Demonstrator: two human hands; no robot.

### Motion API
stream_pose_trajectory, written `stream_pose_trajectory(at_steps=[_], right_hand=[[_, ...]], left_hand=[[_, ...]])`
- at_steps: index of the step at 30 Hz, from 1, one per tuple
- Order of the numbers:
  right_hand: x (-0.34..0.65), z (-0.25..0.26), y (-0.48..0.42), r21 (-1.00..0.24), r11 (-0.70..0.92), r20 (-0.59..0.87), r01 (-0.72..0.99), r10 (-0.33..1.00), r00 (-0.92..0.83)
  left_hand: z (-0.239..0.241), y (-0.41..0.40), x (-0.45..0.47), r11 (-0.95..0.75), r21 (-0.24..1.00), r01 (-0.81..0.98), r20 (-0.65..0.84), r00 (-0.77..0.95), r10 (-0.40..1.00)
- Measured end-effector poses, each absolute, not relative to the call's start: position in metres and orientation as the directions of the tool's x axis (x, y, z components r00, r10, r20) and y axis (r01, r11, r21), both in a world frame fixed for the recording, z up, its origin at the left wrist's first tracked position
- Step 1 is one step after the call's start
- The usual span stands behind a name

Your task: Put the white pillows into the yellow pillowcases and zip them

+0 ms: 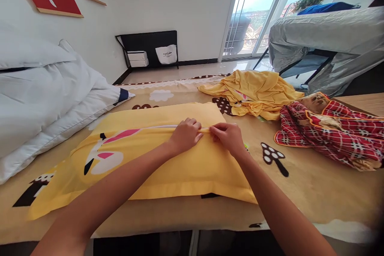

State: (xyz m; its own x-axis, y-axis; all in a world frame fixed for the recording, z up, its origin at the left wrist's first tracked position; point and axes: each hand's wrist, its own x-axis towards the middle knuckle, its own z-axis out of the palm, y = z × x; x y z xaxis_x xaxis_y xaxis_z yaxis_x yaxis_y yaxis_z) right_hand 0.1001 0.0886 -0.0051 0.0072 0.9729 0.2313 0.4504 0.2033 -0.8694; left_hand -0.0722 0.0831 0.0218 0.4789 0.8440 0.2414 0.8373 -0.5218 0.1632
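A plump yellow pillowcase (156, 168) with a white and pink cartoon print lies in front of me, filled out as if by a pillow. A raised seam or fold (159, 127) runs across its top; whether it has a zipper I cannot make out. My left hand (185, 135) is closed on the cloth along this line, near the middle, fingers curled. Just to its right, my right hand (229, 137) pinches the pillowcase at the same line between thumb and fingers. A short stretch of the edge shows between both hands.
The pillow lies on a tan patterned bed sheet (300, 192). White pillows (60, 100) are stacked at left. A crumpled yellow cloth (261, 88) and a red plaid blanket (330, 136) lie at right. Beyond stands a grey-covered table (327, 32); a black rack (147, 44) is by the wall.
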Motion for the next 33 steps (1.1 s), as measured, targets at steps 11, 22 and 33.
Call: stream_pose_trajectory(at_steps=[11,22,33], right_hand=[[0.105,-0.008,0.079,-0.719,0.275,0.384,0.639,0.923,0.035],[0.094,-0.007,0.085,-0.712,0.287,0.395,0.641,0.918,0.028],[0.092,-0.004,0.085,-0.696,0.270,0.381,0.665,0.924,0.023]], left_hand=[[-0.007,0.066,-0.077,-0.661,-0.274,0.698,0.381,0.710,0.592],[0.013,0.075,-0.066,-0.487,0.197,0.851,0.270,0.430,0.861],[0.009,0.088,-0.061,-0.536,0.021,0.844,0.213,0.520,0.827]])
